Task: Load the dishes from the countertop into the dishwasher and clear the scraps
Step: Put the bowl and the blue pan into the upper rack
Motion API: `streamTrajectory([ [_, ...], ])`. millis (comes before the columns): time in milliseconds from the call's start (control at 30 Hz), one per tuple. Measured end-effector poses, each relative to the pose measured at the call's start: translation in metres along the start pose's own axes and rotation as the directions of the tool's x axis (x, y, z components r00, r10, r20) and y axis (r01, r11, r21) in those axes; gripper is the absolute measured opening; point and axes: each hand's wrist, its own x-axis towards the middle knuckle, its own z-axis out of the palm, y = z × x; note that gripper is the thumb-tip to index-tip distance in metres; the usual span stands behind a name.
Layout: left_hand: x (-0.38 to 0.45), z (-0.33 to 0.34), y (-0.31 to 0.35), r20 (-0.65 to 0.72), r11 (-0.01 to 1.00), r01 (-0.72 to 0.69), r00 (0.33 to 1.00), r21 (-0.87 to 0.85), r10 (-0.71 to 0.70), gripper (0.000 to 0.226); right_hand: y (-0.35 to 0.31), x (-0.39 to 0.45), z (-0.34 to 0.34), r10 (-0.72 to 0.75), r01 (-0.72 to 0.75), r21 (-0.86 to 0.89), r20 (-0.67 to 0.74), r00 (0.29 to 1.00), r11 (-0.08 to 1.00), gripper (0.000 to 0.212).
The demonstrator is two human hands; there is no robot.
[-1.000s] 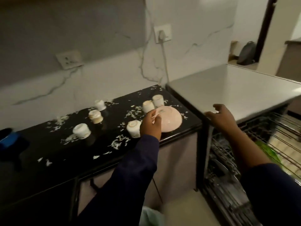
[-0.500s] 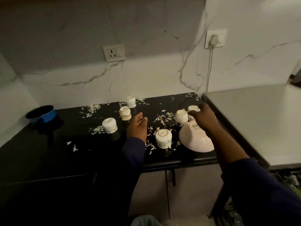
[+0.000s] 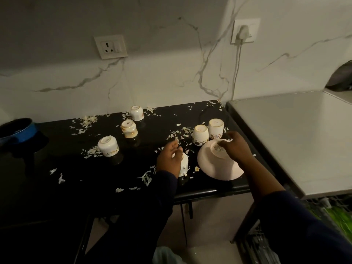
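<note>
Several white cups stand upside down on the black countertop (image 3: 62, 155) among scattered pale scraps (image 3: 86, 123). My left hand (image 3: 169, 159) curls over the nearest cup (image 3: 184, 165) and grips it from above. A pink bowl (image 3: 219, 168) lies upside down to the right of that cup. My right hand (image 3: 235, 147) holds the bowl's foot ring with bent fingers. Just behind the bowl stand two cups (image 3: 200, 134) (image 3: 216, 128). Three other cups (image 3: 108, 148) (image 3: 129, 128) (image 3: 136, 113) stand further left.
A blue pan (image 3: 18, 129) sits at the counter's left end. The grey dishwasher top (image 3: 289, 134) adjoins the counter on the right, with wire racks (image 3: 266, 246) and something green (image 3: 339, 216) below it. A plug and cable (image 3: 239, 54) hang on the wall.
The view swung left onto the counter. My right hand left the dishwasher top and came onto the bowl's foot. My left hand moved off the bowl and onto the nearest cup.
</note>
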Motion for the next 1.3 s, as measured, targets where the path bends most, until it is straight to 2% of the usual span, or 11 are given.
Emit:
streamTrajectory([
  [100,0.004,0.018,-0.002,0.137,1.0,0.031,0.99,0.0,-0.031,0.037,0.017,0.004,-0.012,0.07,-0.074,-0.062,-0.073,0.995,0.995,0.054],
  [200,0.009,0.042,0.004,0.294,0.991,0.137,0.947,-0.001,-0.131,0.044,0.04,0.012,-0.013,0.165,-0.164,-0.184,-0.012,0.986,0.969,0.06],
  [300,0.017,0.064,0.008,0.386,0.987,0.119,0.91,0.109,-0.152,0.048,0.051,0.014,-0.008,0.235,-0.226,-0.191,0.024,0.972,0.955,0.063],
  [500,0.038,0.084,-0.006,0.375,0.936,0.223,0.871,0.271,-0.316,0.053,0.064,0.015,-0.006,0.347,-0.341,-0.077,0.069,0.935,0.937,0.059],
  [633,0.044,0.096,-0.014,0.361,0.938,0.302,0.867,0.167,-0.343,0.049,0.071,0.025,-0.006,0.388,-0.396,0.074,0.099,0.916,0.915,0.06],
  [767,0.05,0.1,-0.017,0.364,0.937,0.346,0.867,0.055,-0.341,0.048,0.071,0.026,-0.002,0.437,-0.45,0.196,0.107,0.893,0.871,0.073],
  [967,0.047,0.102,-0.015,0.274,0.97,0.241,0.931,0.035,-0.241,0.054,0.069,0.027,-0.002,0.445,-0.432,0.255,0.008,0.896,0.865,0.086],
  [1100,0.043,0.102,0.002,0.206,0.997,0.035,0.977,0.065,-0.048,0.066,0.066,0.018,-0.014,0.354,-0.314,0.424,-0.017,0.935,0.85,0.101],
  [1133,0.041,0.104,0.005,0.201,0.997,-0.026,0.98,0.072,0.011,0.067,0.067,0.015,-0.018,0.336,-0.292,0.482,-0.006,0.942,0.826,0.099],
  [1200,0.038,0.107,0.008,0.211,0.992,-0.078,0.976,0.099,0.056,0.066,0.06,-0.001,-0.029,0.305,-0.267,0.551,0.024,0.952,0.791,0.078],
  [1300,0.029,0.115,0.007,0.258,0.995,-0.042,0.966,0.095,0.016,0.062,0.063,-0.022,-0.042,0.327,-0.278,0.541,0.006,0.945,0.794,0.06],
])
